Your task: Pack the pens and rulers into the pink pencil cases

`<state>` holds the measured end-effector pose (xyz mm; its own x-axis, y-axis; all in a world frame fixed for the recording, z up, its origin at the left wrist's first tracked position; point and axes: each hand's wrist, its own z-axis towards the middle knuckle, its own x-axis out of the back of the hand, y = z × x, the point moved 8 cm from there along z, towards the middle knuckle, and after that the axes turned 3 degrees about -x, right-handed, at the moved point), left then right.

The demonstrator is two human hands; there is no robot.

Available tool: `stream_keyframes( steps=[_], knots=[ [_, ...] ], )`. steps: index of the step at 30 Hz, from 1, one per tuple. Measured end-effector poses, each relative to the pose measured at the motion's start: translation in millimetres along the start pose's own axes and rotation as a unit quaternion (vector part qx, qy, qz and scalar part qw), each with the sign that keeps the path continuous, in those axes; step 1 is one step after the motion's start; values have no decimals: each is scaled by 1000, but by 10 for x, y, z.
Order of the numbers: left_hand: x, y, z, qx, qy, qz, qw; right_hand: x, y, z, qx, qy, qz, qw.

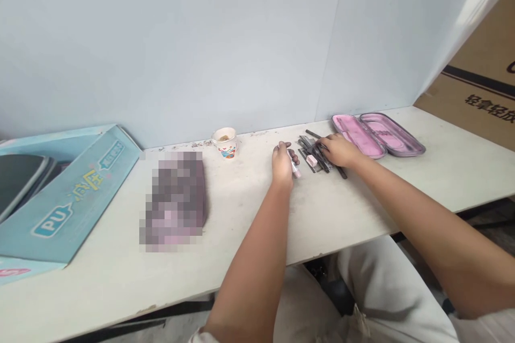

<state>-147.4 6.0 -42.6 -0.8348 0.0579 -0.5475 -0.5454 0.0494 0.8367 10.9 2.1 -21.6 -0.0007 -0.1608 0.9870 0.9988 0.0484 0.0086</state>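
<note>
My left hand [282,165] is closed around a small white-and-pink tube [295,169], held just left of a loose heap of stationery. The heap is mostly dark pens [326,163], lying crossed over each other on the table. A pale pink block, perhaps an eraser [311,160], lies among them. My right hand [338,150] reaches onto the heap from the right, fingers bent down and together at the pens. What its fingertips grip is hidden. Beyond it, a pink pencil case [362,136] with a grey edge lies unfolded.
A paper cup [225,142] with brownish contents stands near the wall. Left of my arms lies a blurred-out pink and grey object [175,201]. A light-blue box [86,198] fills the table's left end. A cardboard carton [475,86] stands beyond the right end.
</note>
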Motion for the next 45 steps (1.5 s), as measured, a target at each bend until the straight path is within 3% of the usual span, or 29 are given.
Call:
stream_keyframes(
  steps=[7, 11, 15, 18, 21, 24, 28, 34, 40, 45],
  knots=[
    [-3, 52, -20, -9, -19, 62, 998, 214, 135, -30, -3, 26, 10, 1000],
    [-35, 100, -10, -28, -27, 96, 995, 403, 83, -331, 5, 76, -28, 997],
    [-157, 155, -76, -55, -53, 116, 990, 374, -58, -696, 57, 62, -50, 995],
    [-278, 174, -180, -63, -76, 179, 979, 372, -3, -818, 68, 64, -42, 995],
    [-393, 231, -286, -101, -104, 316, 938, 507, 190, -787, 53, 109, -12, 993],
    [-467, 356, -368, -181, -102, 435, 876, 744, 364, -706, 45, 201, 60, 977],
    [-517, 391, -408, -212, -109, 507, 828, 918, 331, -649, 90, 299, 145, 939],
    [-469, 336, -378, -179, -108, 519, 829, 689, -36, -662, 243, 265, 125, 925],
    [-492, 271, -368, -176, -139, 558, 799, 550, 88, -629, 218, 244, 57, 943],
    [-519, 246, -403, -202, -145, 600, 760, 548, 180, -622, 213, 226, 85, 947]
  ],
)
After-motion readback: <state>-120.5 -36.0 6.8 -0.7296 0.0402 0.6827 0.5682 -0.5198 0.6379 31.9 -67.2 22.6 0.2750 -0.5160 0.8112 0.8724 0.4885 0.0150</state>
